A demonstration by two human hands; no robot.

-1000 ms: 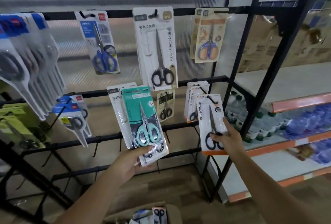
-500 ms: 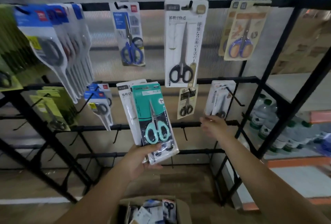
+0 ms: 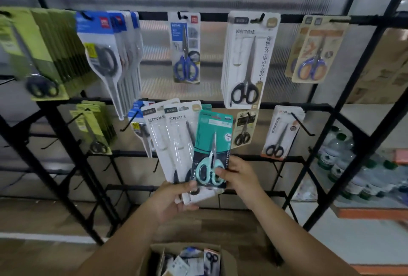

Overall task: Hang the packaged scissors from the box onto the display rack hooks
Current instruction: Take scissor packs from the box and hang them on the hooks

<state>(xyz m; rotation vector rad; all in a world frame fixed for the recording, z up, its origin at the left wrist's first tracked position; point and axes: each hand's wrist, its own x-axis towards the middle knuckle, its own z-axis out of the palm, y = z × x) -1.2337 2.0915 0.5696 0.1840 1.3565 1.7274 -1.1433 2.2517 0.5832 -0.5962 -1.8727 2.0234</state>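
Note:
My left hand grips the bottom of a fanned bundle of packs: two white scissor packs behind and a teal pack with mint-handled scissors in front. My right hand pinches the teal pack at its lower right, thumb on the scissor handles. The bundle is held in front of the black display rack, level with its second bar. The cardboard box with several more packs sits open on the floor below my arms.
Hanging on the rack are green packs, blue-topped packs, a blue-handled pair, long white packs, tan packs, a small pair and an orange-edged pack. Water bottles stand on the right shelf.
My right hand let go of the orange-edged pack, now hanging on its hook, and came left to take the teal pack. The bundle fanned out; the view shifted right and down.

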